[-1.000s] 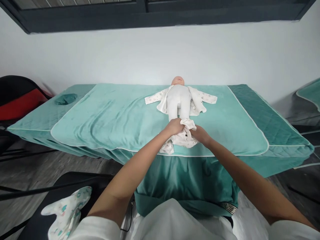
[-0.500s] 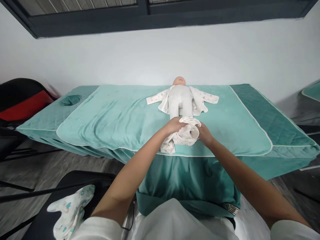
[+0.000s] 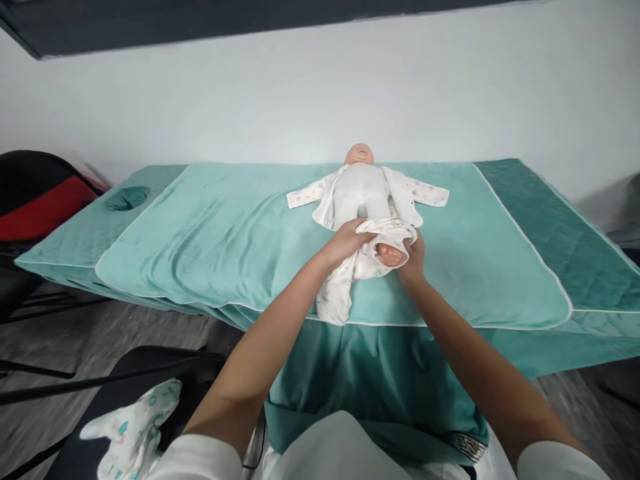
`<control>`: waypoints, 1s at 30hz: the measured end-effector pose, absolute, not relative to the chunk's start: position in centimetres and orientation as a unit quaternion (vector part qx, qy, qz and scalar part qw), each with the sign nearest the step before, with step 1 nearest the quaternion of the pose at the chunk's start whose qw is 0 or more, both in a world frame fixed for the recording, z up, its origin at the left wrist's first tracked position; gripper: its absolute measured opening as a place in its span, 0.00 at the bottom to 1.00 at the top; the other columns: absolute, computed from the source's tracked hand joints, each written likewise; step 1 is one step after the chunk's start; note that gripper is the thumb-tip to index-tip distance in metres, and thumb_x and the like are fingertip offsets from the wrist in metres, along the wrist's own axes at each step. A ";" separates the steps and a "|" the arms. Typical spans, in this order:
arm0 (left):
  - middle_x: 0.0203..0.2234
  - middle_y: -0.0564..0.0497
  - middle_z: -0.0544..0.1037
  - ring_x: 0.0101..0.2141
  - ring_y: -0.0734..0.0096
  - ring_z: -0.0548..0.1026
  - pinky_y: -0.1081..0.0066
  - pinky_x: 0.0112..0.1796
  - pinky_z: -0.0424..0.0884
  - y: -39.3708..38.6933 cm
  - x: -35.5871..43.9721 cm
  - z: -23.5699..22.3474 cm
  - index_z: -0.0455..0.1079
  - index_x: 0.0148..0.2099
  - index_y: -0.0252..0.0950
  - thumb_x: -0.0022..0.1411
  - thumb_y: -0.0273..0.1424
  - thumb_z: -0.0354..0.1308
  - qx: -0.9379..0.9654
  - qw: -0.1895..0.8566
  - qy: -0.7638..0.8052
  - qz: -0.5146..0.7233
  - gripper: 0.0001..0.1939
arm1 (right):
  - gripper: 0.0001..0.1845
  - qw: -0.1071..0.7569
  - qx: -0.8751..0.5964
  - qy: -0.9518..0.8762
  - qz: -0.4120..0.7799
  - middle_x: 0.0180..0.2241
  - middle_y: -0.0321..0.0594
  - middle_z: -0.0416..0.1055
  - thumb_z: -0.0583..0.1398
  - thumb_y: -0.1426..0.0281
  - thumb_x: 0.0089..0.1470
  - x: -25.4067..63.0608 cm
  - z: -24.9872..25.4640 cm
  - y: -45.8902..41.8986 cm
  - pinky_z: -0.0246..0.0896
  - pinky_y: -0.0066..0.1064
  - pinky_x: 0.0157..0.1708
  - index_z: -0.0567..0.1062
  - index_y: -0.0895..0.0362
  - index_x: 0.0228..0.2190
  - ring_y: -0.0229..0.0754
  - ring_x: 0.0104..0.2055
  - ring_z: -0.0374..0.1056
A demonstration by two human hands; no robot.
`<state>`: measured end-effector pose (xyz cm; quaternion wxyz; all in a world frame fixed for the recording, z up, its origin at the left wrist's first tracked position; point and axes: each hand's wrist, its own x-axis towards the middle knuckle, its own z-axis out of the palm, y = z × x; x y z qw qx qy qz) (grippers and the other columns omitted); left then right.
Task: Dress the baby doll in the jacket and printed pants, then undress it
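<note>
A baby doll lies on its back on the green-covered bed, head toward the wall, in an open white patterned jacket with both sleeves spread. My left hand grips the bunched waist of white patterned baby trousers. On the other side of that cloth, my right hand is closed around the gathered leg. The doll's foot shows its toes in the leg opening between my hands. The other trouser leg hangs flat toward the bed's near edge.
The bed has a green velvet cover and a face hole at its left end. A patterned cloth piece lies on a black chair at lower left. Behind the bed is a white wall; a black-and-red chair stands left.
The doll's toes now show in the trouser leg opening, which was dark before. My hands have moved slightly apart, and the loose leg hangs straighter. The view has tilted down a little.
</note>
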<state>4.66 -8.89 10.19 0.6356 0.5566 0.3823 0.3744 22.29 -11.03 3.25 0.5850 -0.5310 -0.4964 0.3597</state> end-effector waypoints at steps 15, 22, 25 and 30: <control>0.42 0.50 0.78 0.46 0.65 0.73 0.69 0.49 0.66 -3.2 4.2 10.6 0.73 0.44 0.36 0.60 0.33 0.59 0.664 0.471 0.417 0.404 0.10 | 0.09 0.570 -0.565 -0.521 0.290 0.30 0.34 0.66 0.60 0.62 0.50 23.7 4.2 -5.1 0.61 0.34 0.38 0.67 0.52 0.31 0.42 0.35 0.62; 0.34 0.52 0.76 0.36 0.71 0.73 0.72 0.39 0.66 -2.5 0.9 9.7 0.75 0.40 0.36 0.55 0.39 0.70 0.584 0.621 0.357 0.383 0.15 | 0.21 0.359 -0.418 -0.742 0.383 0.49 0.41 0.73 0.67 0.61 0.51 25.8 9.3 -3.7 0.65 0.37 0.47 0.75 0.50 0.47 0.49 0.50 0.68; 0.30 0.55 0.75 0.31 0.75 0.71 0.74 0.35 0.66 -2.2 1.9 9.4 0.73 0.38 0.37 0.54 0.40 0.71 0.510 0.633 0.361 0.457 0.15 | 0.21 0.228 -0.387 -0.770 0.453 0.41 0.39 0.77 0.68 0.58 0.52 24.7 12.8 -1.4 0.66 0.34 0.37 0.77 0.50 0.47 0.49 0.44 0.71; 0.29 0.56 0.74 0.28 0.77 0.70 0.74 0.32 0.67 -1.7 3.5 9.7 0.69 0.37 0.38 0.57 0.40 0.69 0.467 0.554 0.407 0.556 0.15 | 0.14 0.230 -0.351 -0.768 0.484 0.29 0.33 0.75 0.69 0.58 0.49 20.8 12.8 1.1 0.61 0.30 0.30 0.79 0.54 0.33 0.42 0.34 0.69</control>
